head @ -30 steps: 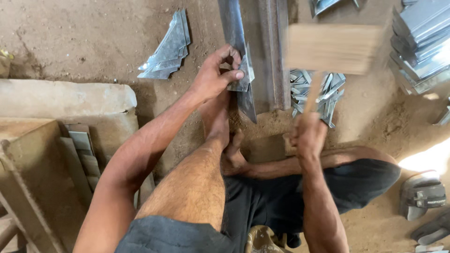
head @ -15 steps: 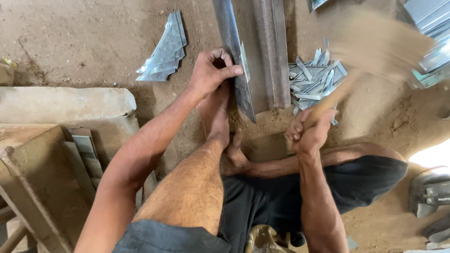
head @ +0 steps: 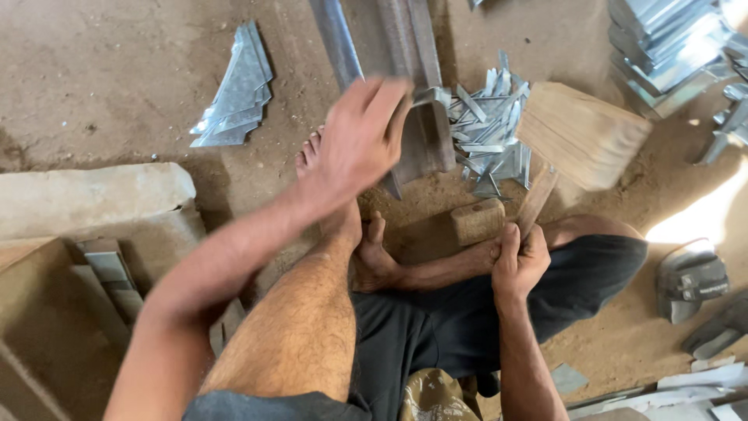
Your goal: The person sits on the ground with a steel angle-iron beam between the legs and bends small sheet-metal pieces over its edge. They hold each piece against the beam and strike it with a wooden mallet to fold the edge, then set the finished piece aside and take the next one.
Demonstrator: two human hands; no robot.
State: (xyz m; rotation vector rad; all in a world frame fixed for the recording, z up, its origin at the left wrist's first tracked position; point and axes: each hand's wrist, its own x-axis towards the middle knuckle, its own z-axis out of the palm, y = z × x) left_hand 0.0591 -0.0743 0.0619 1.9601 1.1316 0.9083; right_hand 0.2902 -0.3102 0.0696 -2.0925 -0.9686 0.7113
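Above dirt — right hand (head: pixel 518 261) grips wooden mallet (head: pixel 580 132).

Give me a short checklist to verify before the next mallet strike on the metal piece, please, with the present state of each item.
1. Right hand grips the wooden mallet handle: ok.
2. Left hand steadies the metal piece: cannot tell, the hand is blurred.
3. Left fingers clear of the strike spot: not ok, they lie over the piece.
4. Bare foot away from the metal rail: not ok, close beside it.
5. Wooden block out of the swing path: cannot tell.
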